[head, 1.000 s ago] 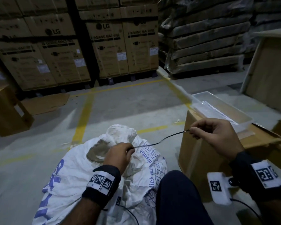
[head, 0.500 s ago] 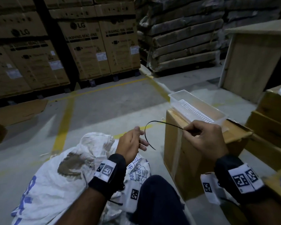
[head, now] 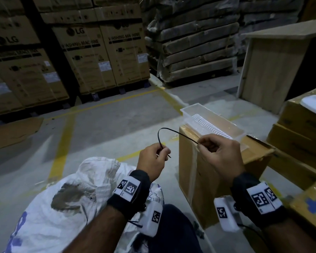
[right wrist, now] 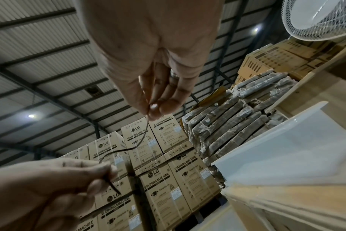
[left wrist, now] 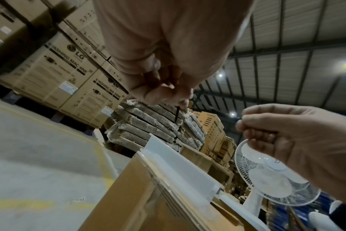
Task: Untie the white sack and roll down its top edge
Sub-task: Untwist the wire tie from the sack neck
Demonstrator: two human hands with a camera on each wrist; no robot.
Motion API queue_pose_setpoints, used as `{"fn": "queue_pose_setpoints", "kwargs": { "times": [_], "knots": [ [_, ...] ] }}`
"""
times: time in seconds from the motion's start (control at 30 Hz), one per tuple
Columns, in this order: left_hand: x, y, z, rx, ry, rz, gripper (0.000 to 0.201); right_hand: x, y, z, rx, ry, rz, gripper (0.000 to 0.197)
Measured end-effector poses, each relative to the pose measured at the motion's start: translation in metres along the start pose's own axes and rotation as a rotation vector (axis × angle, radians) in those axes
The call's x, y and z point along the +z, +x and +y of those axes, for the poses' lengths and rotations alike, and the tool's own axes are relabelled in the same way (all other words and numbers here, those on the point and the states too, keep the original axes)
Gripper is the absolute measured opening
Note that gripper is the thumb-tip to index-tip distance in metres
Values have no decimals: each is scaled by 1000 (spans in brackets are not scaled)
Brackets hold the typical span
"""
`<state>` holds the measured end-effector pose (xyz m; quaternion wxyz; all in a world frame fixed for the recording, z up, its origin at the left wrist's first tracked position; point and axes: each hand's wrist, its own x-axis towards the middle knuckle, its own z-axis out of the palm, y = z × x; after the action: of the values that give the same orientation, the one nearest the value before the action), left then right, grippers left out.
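My left hand point(head: 150, 157) and right hand point(head: 221, 154) each pinch one end of the thin black tie point(head: 169, 131), mid-frame. It arches between both grips. The crumpled white woven sack point(head: 62, 207) lies lower left.

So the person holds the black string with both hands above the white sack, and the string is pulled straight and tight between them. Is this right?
Not quite: the black string is slack and arcs in a loop between the left hand and right hand, as the head view shows. Both hands do hold it, above the white sack.
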<state>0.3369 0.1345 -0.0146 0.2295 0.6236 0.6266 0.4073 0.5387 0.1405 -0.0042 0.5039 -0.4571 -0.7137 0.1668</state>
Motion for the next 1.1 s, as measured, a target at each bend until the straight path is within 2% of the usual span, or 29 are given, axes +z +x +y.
{"fn": "queue_pose_setpoints", "kwargs": {
  "times": [0.13,0.23,0.3,0.47,0.57,0.67,0.77,0.83,0.93,1.1],
  "knots": [
    [11,2,15,-42,-123,-101,35,13,-1,6,0,-3,-80,19],
    [19,6,19,2,-5,-108,31,18,-1,13,17,-33,-84,19],
    [23,13,22,35,87,-103,28,18,0,18,49,-62,-57,18],
    [42,46,36,65,120,-89,22,4,12,37,103,-123,70,18],
    [59,74,48,73,166,-51,10,-9,23,53,140,-181,143,17],
    [77,99,58,65,105,-7,28,-22,36,72,203,-238,191,12],
    [103,124,65,143,170,-88,13,-30,50,92,248,-287,182,10],
    [119,140,64,126,157,-145,12,-31,59,105,258,-324,176,11],
    [138,157,61,76,141,-168,20,-31,72,123,243,-342,166,12],
    [155,166,56,117,420,-321,40,-28,87,141,282,-427,16,13]
  ]
}}
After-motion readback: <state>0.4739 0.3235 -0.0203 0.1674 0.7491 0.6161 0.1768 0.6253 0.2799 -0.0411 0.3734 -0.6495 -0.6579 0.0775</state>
